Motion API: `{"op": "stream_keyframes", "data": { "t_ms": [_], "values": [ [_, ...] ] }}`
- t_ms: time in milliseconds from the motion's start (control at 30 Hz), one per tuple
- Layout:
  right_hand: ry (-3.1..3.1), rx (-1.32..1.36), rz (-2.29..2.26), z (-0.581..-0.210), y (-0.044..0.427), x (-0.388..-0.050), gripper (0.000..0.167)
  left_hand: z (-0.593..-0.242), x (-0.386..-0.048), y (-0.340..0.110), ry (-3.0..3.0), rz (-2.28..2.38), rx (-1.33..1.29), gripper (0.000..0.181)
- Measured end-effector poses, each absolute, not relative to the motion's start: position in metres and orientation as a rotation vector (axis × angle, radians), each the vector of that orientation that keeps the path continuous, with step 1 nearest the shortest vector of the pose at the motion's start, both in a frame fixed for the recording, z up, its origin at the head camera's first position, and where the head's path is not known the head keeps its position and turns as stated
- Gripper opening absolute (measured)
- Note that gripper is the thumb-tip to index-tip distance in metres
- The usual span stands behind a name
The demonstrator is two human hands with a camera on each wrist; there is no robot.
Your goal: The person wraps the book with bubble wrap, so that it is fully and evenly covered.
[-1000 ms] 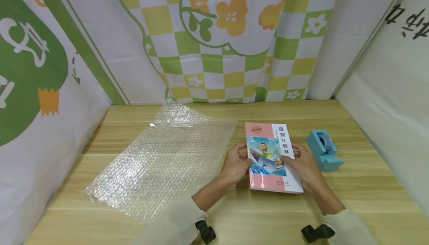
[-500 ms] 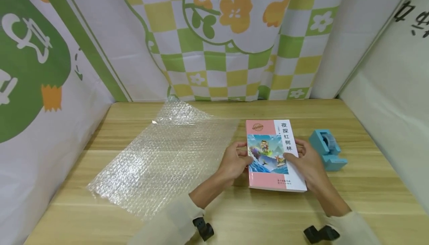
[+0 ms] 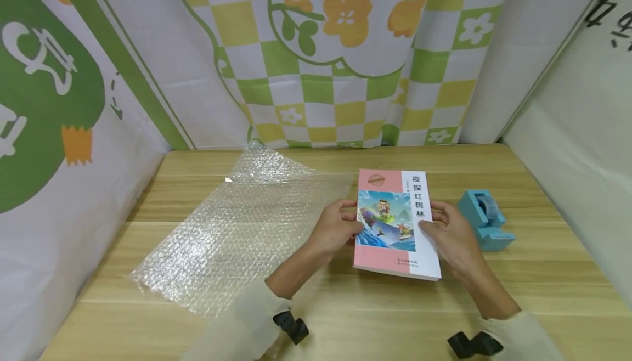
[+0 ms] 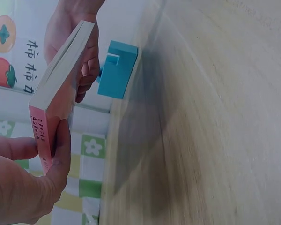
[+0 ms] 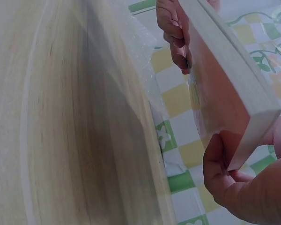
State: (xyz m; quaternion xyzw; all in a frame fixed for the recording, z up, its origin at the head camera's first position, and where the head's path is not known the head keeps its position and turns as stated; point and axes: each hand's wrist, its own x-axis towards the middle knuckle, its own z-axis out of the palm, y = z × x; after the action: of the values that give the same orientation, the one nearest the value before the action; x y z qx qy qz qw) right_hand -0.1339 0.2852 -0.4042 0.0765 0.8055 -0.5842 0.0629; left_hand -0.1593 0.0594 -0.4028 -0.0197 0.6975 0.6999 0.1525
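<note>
Both hands hold a paperback book (image 3: pixel 390 224) with a pink and white cover and a blue sea picture, its front facing up. My left hand (image 3: pixel 336 229) pinches the left edge, thumb on the cover and fingers beneath. On the opposite edge my right hand (image 3: pixel 454 237) grips it the same way. In the left wrist view the book (image 4: pixel 61 70) is held above the table, with a gap below it. The right wrist view shows the underside of the book (image 5: pixel 220 89) and fingertips curled under it.
A sheet of bubble wrap (image 3: pixel 237 229) lies flat on the wooden table (image 3: pixel 385 317), left of the book. To the right stands a blue tape dispenser (image 3: pixel 486 221) with a roll of clear tape. Printed cloth (image 3: pixel 340 97) hangs behind the table.
The book, held in both hands, has shifted slightly up and to the left in the head view. The bubble wrap and tape dispenser stay in place on the table.
</note>
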Motion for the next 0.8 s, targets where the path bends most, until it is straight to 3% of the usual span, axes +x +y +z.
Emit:
{"op": "stream_keyframes", "data": {
  "t_ms": [800],
  "values": [
    [2.415,0.130,-1.743,-0.394,0.245,-0.147,0.062,-0.401,-0.164,0.002,2.044,1.967,-0.035,0.053]
  ]
}}
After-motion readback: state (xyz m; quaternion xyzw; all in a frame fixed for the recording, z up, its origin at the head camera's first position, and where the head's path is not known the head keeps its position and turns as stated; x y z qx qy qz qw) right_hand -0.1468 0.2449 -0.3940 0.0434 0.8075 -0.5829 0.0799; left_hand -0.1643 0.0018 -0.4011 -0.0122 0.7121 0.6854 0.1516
